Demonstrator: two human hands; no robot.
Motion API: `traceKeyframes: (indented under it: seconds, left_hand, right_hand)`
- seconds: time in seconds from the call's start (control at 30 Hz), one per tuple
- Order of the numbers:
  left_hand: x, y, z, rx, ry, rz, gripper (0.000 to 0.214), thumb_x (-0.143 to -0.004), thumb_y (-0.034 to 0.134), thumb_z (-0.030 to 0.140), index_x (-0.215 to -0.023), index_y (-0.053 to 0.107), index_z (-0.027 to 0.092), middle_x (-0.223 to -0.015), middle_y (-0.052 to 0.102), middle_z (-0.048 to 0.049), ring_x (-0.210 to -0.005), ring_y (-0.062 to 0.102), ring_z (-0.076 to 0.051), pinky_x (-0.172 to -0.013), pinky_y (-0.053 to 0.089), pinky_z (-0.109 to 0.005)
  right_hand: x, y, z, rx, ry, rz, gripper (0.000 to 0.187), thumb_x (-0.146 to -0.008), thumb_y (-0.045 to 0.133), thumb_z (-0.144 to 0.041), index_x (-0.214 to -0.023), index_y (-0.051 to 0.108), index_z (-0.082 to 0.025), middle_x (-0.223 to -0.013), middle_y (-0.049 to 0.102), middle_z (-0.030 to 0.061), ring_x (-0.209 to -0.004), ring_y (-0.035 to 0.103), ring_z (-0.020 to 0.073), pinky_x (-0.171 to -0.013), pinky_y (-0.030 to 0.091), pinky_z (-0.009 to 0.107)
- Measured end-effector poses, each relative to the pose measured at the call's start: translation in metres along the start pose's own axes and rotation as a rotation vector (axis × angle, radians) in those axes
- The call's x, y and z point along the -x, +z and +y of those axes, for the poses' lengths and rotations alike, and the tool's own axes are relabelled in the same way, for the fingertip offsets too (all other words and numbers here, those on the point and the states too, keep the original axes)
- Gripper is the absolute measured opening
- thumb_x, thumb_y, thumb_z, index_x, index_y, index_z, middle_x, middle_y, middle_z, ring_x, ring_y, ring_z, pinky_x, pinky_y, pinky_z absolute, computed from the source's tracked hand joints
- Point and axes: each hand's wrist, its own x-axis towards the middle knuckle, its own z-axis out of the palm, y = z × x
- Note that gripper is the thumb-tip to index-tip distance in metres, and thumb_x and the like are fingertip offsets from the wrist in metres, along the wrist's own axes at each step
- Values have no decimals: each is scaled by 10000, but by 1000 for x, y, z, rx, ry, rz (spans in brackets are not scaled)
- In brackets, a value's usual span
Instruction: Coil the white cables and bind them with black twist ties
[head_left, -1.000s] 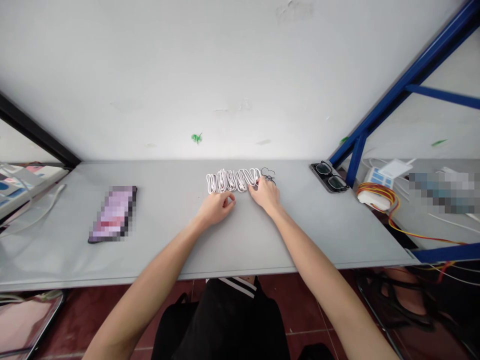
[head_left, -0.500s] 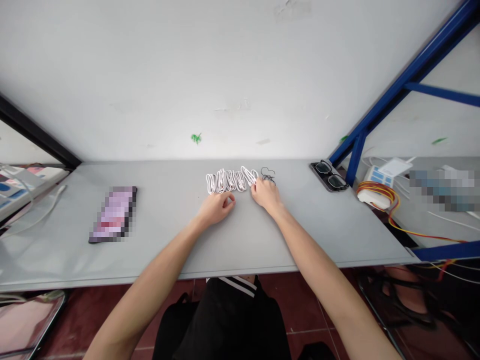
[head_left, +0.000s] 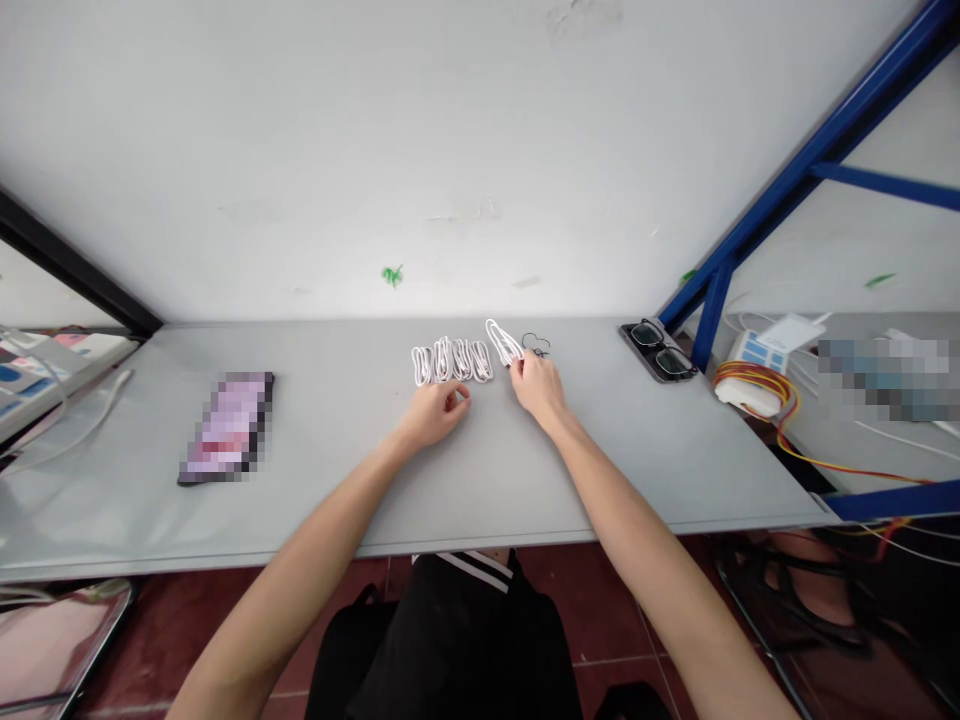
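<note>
A row of coiled white cables (head_left: 450,362) lies on the grey table (head_left: 337,450) near the wall. My right hand (head_left: 538,386) pinches one white coiled cable (head_left: 502,342) and holds it tilted up, just off the right end of the row. Beside that hand lie thin black ties (head_left: 535,346). My left hand (head_left: 433,413) rests on the table just in front of the row, fingers curled with the thumb against them; whether it holds anything I cannot tell.
A dark phone (head_left: 227,428) lies at the left of the table. Black glasses (head_left: 658,352) sit at the right by a blue frame post (head_left: 712,310). A white device with coloured wires (head_left: 754,385) is on the neighbouring surface.
My right hand has lifted the rightmost white cable coil out of the row and drawn it slightly to the right. My left hand has stayed in place.
</note>
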Motion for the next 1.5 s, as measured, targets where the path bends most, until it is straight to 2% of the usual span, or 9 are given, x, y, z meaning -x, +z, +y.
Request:
traceKeyframes:
  seconds: [0.23, 0.43, 0.5, 0.67, 0.83, 1.03, 1.17, 1.27, 1.5]
  left_hand:
    - [0, 1, 10, 458, -141, 97, 405, -857, 578, 403, -1183, 613, 166, -999, 698, -72, -643, 640, -133, -634, 516, -285]
    - [-15, 14, 4, 729, -157, 196, 590, -845, 637, 435, -1363, 481, 200, -1342, 593, -146, -811, 713, -161, -806, 580, -349]
    - [-20, 17, 0, 773, -125, 236, 587, -811, 676, 453, -1311, 514, 188, -1286, 629, -143, -822, 709, -166, -824, 577, -354]
    - [-25, 14, -4, 855, -111, 293, 395, -792, 675, 480, -992, 632, 142, -833, 707, -53, -785, 675, -163, -783, 566, -324]
    - [-22, 9, 0, 980, -197, 280, 438, -742, 724, 463, -1020, 651, 132, -876, 707, -58, -761, 658, -147, -765, 541, -313]
    - [-20, 10, 4, 1047, -207, 279, 491, -707, 756, 475, -1036, 643, 127, -809, 690, -44, -681, 624, -128, -692, 512, -281]
    - [-18, 9, 5, 1041, -183, 269, 488, -724, 745, 481, -1046, 645, 127, -823, 698, -48, -690, 625, -129, -694, 500, -276]
    - [-17, 10, 6, 1020, -169, 265, 502, -725, 742, 491, -1057, 647, 127, -844, 709, -59, -702, 634, -139, -698, 504, -283]
    - [-18, 15, 5, 853, -166, 320, 412, -734, 727, 467, -967, 670, 132, -851, 712, -64, -726, 664, -168, -717, 534, -310]
  right_hand:
    - [9, -7, -4, -235, -88, 162, 252, -948, 359, -271, -791, 537, -189, -677, 621, 68, -592, 519, 187, -605, 305, 296]
    - [24, -6, -20, -355, -235, 148, 232, -925, 378, -286, -707, 428, -224, -597, 522, 8, -522, 419, 147, -569, 286, 281]
    - [30, -3, -27, -349, -285, 93, 222, -922, 382, -281, -712, 431, -223, -615, 531, 9, -532, 424, 144, -566, 279, 278]
    - [40, -6, -36, -373, -398, -73, 239, -938, 406, -350, -757, 482, -215, -741, 602, 29, -616, 493, 148, -600, 314, 270]
    - [41, -12, -33, -531, -472, -101, 327, -979, 273, -338, -796, 511, -211, -822, 620, 44, -730, 547, 161, -696, 380, 278]
    - [35, 1, -34, -982, -255, -159, 196, -901, 477, -439, -933, 491, -246, -612, 488, -51, -540, 453, 128, -579, 369, 267]
    - [25, 13, -31, -1399, 24, -343, 344, -815, 545, -487, -1056, 528, -243, -614, 526, -55, -520, 491, 129, -524, 386, 268]
    - [20, 17, -28, -1465, 72, -463, 310, -739, 617, -438, -949, 617, -210, -596, 521, -54, -513, 472, 107, -505, 368, 255]
    - [22, 16, -31, -1491, 99, -393, 310, -683, 710, -393, -936, 663, -220, -798, 669, -5, -709, 602, 134, -653, 470, 276]
